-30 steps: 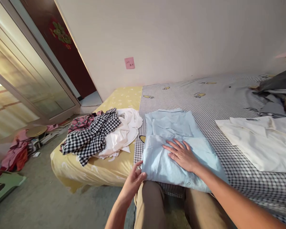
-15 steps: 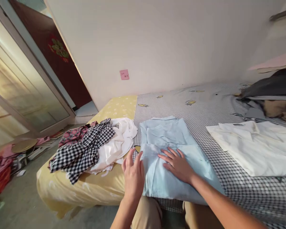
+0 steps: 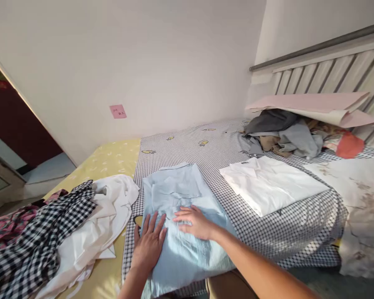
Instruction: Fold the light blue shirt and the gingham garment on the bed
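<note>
A folded light blue shirt (image 3: 177,195) lies on the checked bed sheet (image 3: 224,141) near the bed's front edge. My left hand (image 3: 150,243) rests flat on the shirt's left part, fingers spread and open. My right hand (image 3: 195,221) lies flat on the shirt's middle, fingers stretched out to the left. Neither hand holds anything.
A folded white shirt (image 3: 269,185) lies to the right on the sheet. A heap of white cloth (image 3: 104,211) and black-and-white checked cloth (image 3: 37,241) sits at the left on the yellow mattress (image 3: 112,155). Crumpled clothes (image 3: 286,133) and pink paper sheets (image 3: 318,104) lie by the headboard.
My left hand has moved from the shirt's left edge onto the shirt and now lies flat. The view has swung to the right, bringing the headboard into sight.
</note>
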Action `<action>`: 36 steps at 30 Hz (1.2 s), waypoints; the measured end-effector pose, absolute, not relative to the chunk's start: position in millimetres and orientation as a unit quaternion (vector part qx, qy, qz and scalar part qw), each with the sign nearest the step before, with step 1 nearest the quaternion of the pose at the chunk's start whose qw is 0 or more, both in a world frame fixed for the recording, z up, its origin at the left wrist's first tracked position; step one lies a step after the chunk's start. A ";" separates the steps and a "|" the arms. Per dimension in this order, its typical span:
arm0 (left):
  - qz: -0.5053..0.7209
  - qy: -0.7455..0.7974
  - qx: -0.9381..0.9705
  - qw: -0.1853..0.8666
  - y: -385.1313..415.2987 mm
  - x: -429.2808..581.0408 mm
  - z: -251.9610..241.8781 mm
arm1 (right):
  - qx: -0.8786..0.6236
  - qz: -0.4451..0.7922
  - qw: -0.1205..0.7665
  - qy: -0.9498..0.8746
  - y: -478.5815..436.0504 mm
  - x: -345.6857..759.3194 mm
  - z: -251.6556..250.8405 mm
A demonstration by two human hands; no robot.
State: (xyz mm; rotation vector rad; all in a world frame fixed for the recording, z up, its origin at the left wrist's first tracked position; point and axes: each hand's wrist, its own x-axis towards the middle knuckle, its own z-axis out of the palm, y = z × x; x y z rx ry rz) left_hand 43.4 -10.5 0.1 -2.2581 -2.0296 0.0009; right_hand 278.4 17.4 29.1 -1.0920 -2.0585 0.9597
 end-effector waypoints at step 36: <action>-0.025 -0.679 -0.718 0.152 -14.0 58.3 -0.1 | -0.585 0.186 0.490 -0.619 25.8 396.3 35.8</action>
